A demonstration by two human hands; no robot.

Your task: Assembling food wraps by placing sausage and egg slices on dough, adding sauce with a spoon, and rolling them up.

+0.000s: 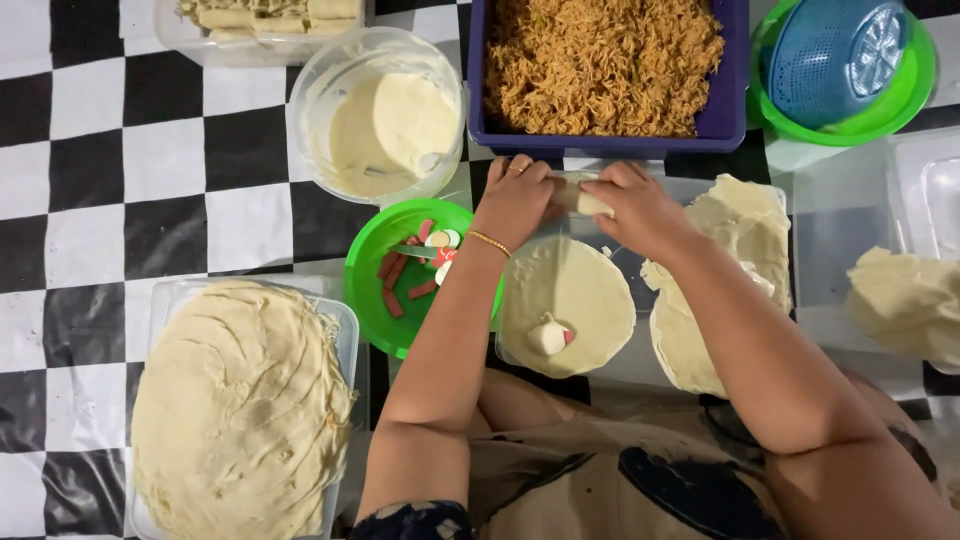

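Observation:
My left hand (512,200) and my right hand (640,205) meet over the far edge of a clear tray, both pressed around a small pale rolled wrapper (585,197). Just below them lies a flat round wrapper (590,285) with a piece of egg and a bit of red filling (548,337) on its near part. A gold bangle circles my left wrist. The blue tub of fried noodles (602,62) stands right behind the hands.
A green bowl (375,290) with sausage strips and egg slices sits left of my arm. A clear bowl of pale batter (385,115), a big stack of wrappers (240,410), more wrappers (745,235), and a blue strainer in a green bowl (845,60) surround the spot.

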